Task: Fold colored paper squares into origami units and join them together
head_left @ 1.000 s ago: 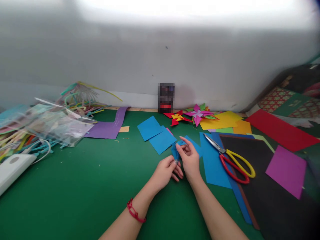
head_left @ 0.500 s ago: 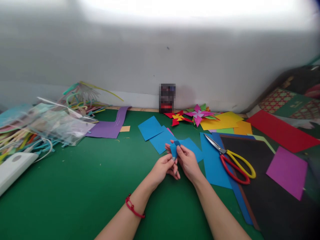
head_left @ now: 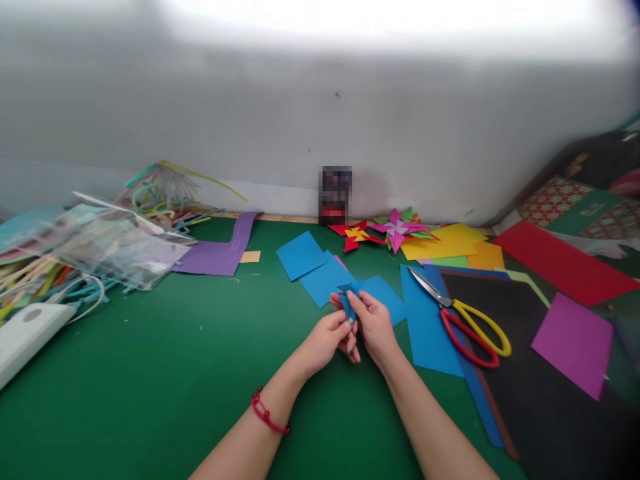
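Observation:
A small folded piece of blue paper (head_left: 348, 307) is pinched between both hands above the green table (head_left: 165, 373). My left hand (head_left: 330, 337) grips its lower part, thumb on top. On its right side, my right hand (head_left: 373, 320) presses the paper with the thumb; fingers partly hide it. Just behind the hands lie flat blue sheets, one (head_left: 303, 255) at the back left and another (head_left: 385, 297) partly behind my right hand. Scissors (head_left: 450, 310) with red and yellow handles rest on a blue sheet (head_left: 425, 333) and a black sheet (head_left: 530, 360) to the right.
Folded paper stars (head_left: 356, 235) and a dark pixelated object (head_left: 335, 195) stand near the wall. At left are a purple sheet (head_left: 213, 259), plastic bags, paper strips and a white power strip (head_left: 33, 340). Yellow (head_left: 445, 241), red (head_left: 565, 260) and magenta (head_left: 575, 343) sheets lie at right.
The blue piece's upper part has tilted and looks flatter between the fingers. My right thumb has shifted slightly left over it. The sheets and scissors have stayed in place.

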Demonstrator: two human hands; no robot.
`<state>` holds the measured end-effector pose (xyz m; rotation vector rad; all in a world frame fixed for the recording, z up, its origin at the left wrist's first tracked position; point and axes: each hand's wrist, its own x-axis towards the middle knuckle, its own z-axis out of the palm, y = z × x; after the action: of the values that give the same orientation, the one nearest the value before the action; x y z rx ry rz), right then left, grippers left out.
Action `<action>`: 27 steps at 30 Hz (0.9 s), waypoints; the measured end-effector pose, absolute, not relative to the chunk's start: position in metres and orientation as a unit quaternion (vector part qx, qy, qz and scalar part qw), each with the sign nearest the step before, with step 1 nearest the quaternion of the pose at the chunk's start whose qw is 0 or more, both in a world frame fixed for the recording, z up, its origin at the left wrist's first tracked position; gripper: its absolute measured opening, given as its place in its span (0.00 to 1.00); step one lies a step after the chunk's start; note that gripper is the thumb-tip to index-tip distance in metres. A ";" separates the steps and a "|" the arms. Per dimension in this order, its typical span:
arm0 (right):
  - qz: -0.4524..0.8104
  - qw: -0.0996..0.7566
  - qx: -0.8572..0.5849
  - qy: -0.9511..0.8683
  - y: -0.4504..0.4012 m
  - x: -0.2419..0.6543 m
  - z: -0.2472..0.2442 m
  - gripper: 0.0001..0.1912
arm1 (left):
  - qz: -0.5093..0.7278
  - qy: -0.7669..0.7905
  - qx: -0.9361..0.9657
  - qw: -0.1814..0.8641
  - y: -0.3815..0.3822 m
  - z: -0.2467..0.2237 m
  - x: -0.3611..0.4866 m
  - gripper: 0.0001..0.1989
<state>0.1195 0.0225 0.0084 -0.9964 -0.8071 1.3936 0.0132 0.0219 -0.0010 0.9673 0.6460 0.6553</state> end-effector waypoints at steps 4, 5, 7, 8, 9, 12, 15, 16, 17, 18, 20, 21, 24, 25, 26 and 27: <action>0.570 0.594 -0.448 -0.347 0.021 0.118 0.010 0.09 | 0.297 0.308 0.461 0.778 0.019 0.000 0.016 0.12; 0.565 0.597 -0.452 -0.346 0.020 0.118 0.010 0.09 | 0.299 0.321 0.465 0.769 0.018 0.000 0.017 0.12; 0.556 0.605 -0.458 -0.341 0.020 0.119 0.010 0.09 | 0.310 0.352 0.485 0.738 0.015 0.001 0.021 0.13; 0.550 0.609 -0.462 -0.337 0.020 0.120 0.010 0.09 | 0.324 0.367 0.494 0.718 0.014 0.001 0.023 0.13; 0.543 0.611 -0.468 -0.335 0.021 0.120 0.010 0.09 | 0.340 0.382 0.501 0.698 0.013 0.002 0.025 0.13; 0.525 0.615 -0.482 -0.338 0.021 0.122 0.009 0.11 | 0.366 0.409 0.516 0.657 0.011 0.000 0.028 0.13; 0.527 0.619 -0.475 -0.338 0.021 0.122 0.009 0.11 | 0.356 0.418 0.535 0.642 0.010 -0.003 0.028 0.12; 0.529 0.619 -0.472 -0.337 0.022 0.122 0.009 0.11 | 0.356 0.422 0.538 0.637 0.009 -0.004 0.028 0.11; 0.530 0.620 -0.470 -0.338 0.022 0.121 0.009 0.11 | 0.360 0.427 0.539 0.631 0.008 -0.004 0.029 0.11; 0.530 0.619 -0.470 -0.339 0.022 0.121 0.009 0.10 | 0.365 0.436 0.538 0.622 0.007 -0.005 0.029 0.11; 0.530 0.619 -0.468 -0.342 0.022 0.120 0.009 0.10 | 0.379 0.458 0.535 0.600 0.004 -0.005 0.030 0.10; 0.530 0.618 -0.468 -0.344 0.022 0.119 0.009 0.10 | 0.385 0.470 0.534 0.588 0.002 -0.004 0.031 0.10; 0.533 0.609 -0.473 -0.349 0.020 0.116 0.009 0.10 | 0.406 0.488 0.525 0.567 -0.001 -0.002 0.032 0.10; 0.533 0.606 -0.475 -0.351 0.019 0.115 0.010 0.10 | 0.412 0.487 0.522 0.567 -0.001 -0.001 0.033 0.10; 0.533 0.605 -0.476 -0.352 0.018 0.115 0.010 0.11 | 0.416 0.484 0.519 0.569 -0.002 0.000 0.033 0.10; 0.532 0.605 -0.476 -0.354 0.018 0.114 0.010 0.11 | 0.418 0.482 0.516 0.571 -0.002 0.000 0.033 0.11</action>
<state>0.1136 0.0177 0.0101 -1.1003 -0.8186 1.2312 0.0335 -0.0016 -0.0001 1.2116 1.1303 0.9809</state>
